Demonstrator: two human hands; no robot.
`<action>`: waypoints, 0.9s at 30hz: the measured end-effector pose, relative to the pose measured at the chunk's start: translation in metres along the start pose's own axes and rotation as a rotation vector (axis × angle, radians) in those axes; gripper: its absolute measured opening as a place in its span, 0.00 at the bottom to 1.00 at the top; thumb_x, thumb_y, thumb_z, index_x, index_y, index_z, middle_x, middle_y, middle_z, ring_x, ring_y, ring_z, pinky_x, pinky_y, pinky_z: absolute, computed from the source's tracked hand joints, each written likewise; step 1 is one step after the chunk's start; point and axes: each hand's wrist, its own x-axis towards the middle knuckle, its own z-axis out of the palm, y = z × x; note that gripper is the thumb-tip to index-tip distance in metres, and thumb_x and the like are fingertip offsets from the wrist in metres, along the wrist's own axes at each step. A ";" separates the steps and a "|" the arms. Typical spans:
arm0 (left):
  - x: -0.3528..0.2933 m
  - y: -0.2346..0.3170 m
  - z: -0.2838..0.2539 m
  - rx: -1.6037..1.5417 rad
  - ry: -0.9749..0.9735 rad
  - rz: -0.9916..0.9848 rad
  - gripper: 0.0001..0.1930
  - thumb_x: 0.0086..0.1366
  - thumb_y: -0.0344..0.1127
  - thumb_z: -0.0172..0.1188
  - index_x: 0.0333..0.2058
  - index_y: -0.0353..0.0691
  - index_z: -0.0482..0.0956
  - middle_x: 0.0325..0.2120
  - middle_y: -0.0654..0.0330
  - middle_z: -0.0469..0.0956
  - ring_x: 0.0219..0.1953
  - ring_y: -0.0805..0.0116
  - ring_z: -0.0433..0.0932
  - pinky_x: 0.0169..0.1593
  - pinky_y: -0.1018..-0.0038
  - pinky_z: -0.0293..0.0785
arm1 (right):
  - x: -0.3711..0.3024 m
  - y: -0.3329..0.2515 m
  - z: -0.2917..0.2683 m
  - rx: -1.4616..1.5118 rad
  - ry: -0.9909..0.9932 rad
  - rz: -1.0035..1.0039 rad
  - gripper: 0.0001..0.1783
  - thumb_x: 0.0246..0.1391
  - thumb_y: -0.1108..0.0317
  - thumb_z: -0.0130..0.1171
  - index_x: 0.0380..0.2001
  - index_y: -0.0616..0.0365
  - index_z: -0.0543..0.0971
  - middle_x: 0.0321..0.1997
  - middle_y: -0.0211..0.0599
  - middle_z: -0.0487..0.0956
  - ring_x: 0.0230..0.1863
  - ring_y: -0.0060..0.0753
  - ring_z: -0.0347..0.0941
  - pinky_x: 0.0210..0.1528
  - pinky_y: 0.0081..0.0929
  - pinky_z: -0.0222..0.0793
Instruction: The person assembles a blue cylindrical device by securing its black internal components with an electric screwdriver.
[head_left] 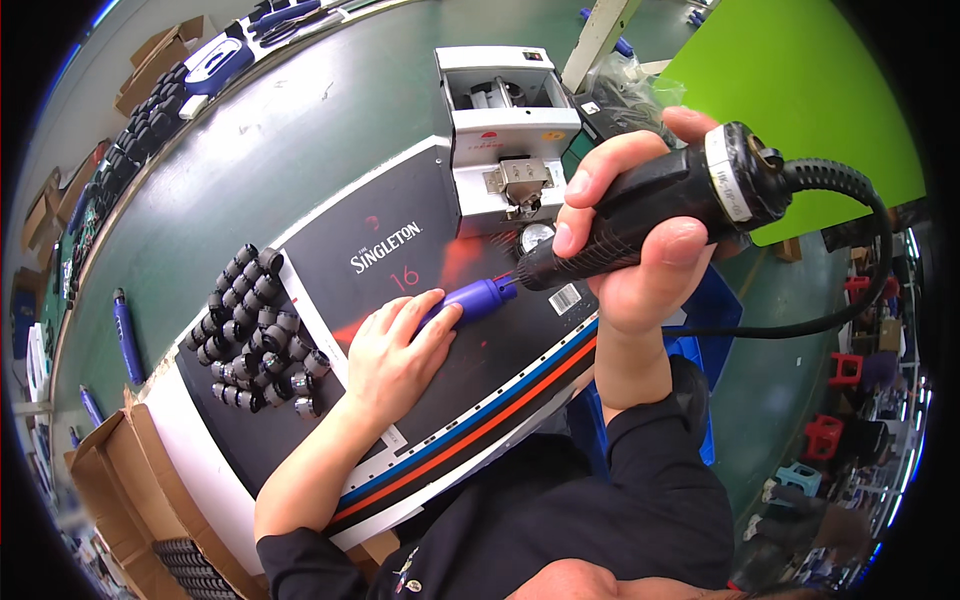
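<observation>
My right hand [650, 275] is wrapped round a black corded electric screwdriver [655, 200], held tilted with its nose pointing down to the left. The thin bit meets the right end of a blue cylindrical handle-like part [478, 301]. That part lies on a dark printed mat [420, 190], where the fingers of my left hand [392, 352] close over its left end. Whether a screw sits under the bit is too small to tell. Left of my left hand, several black ring-like parts [262, 335] are bunched on the mat.
A white screw-feeder-like machine [510, 140] stands beyond the bit. The screwdriver's black cable [885, 250] loops out to the right. A blue bin [712, 310] is beside my right forearm. At the left are an open cardboard box [130, 470] and a blue pen-shaped tool [127, 335].
</observation>
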 end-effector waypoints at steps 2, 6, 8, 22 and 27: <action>0.001 0.002 -0.002 0.002 -0.009 -0.003 0.21 0.56 0.33 0.70 0.51 0.46 0.81 0.50 0.58 0.78 0.47 0.58 0.79 0.48 0.65 0.77 | 0.000 -0.001 -0.001 0.002 -0.017 0.000 0.42 0.60 0.49 0.67 0.63 0.65 0.58 0.34 0.51 0.81 0.22 0.26 0.76 0.28 0.21 0.74; 0.001 0.002 -0.003 0.003 -0.022 -0.007 0.22 0.56 0.32 0.70 0.51 0.47 0.80 0.50 0.58 0.78 0.47 0.58 0.79 0.47 0.65 0.75 | -0.006 0.002 0.001 0.069 -0.004 0.052 0.44 0.57 0.51 0.71 0.63 0.64 0.59 0.35 0.49 0.81 0.23 0.25 0.76 0.30 0.22 0.75; 0.003 0.003 -0.003 0.003 -0.023 -0.006 0.22 0.56 0.32 0.70 0.51 0.47 0.80 0.50 0.58 0.78 0.47 0.58 0.79 0.47 0.66 0.75 | -0.010 0.007 0.001 0.090 -0.015 0.095 0.43 0.56 0.53 0.72 0.63 0.64 0.60 0.35 0.47 0.81 0.24 0.25 0.76 0.30 0.22 0.74; 0.001 -0.001 -0.005 -0.023 -0.001 0.043 0.21 0.54 0.30 0.71 0.48 0.43 0.82 0.49 0.55 0.79 0.46 0.54 0.81 0.49 0.62 0.79 | -0.021 0.009 0.003 -0.070 0.001 0.271 0.58 0.47 0.31 0.69 0.65 0.62 0.56 0.30 0.44 0.77 0.20 0.30 0.73 0.25 0.26 0.74; -0.008 -0.001 -0.001 0.105 -0.109 0.027 0.30 0.59 0.28 0.64 0.62 0.39 0.70 0.54 0.50 0.75 0.54 0.51 0.77 0.56 0.61 0.75 | -0.011 0.007 -0.035 -0.031 0.160 0.113 0.49 0.60 0.30 0.54 0.64 0.64 0.59 0.49 0.54 0.77 0.24 0.28 0.75 0.21 0.22 0.72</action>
